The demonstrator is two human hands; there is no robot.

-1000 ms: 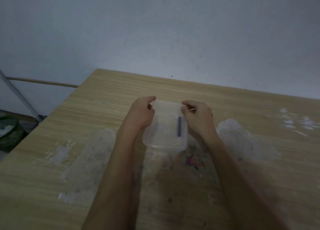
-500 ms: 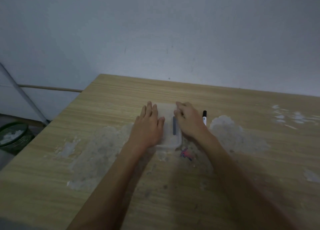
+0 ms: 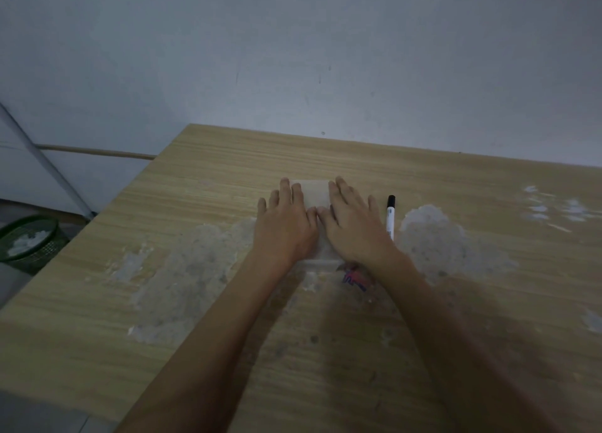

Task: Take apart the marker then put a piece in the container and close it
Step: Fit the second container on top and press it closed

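Note:
A clear plastic container [image 3: 315, 194] with its lid on lies on the wooden table [image 3: 228, 178]. My left hand [image 3: 286, 227] rests flat on the lid's left half, fingers spread. My right hand [image 3: 353, 229] lies flat on its right half, thumbs touching in the middle. The dark marker piece inside is hidden under my hands. The white marker body [image 3: 390, 217] with a black end lies on the table just right of my right hand, apart from it.
Worn pale patches [image 3: 452, 240] and a red-blue scribble [image 3: 353, 277] mark the tabletop. A green mesh bin [image 3: 29, 242] stands on the floor at the left. The wall runs close behind the table's far edge.
The container went from held and tilted to lying flat. Both hands moved on top of the lid and flattened, now covering the dark piece that showed between them.

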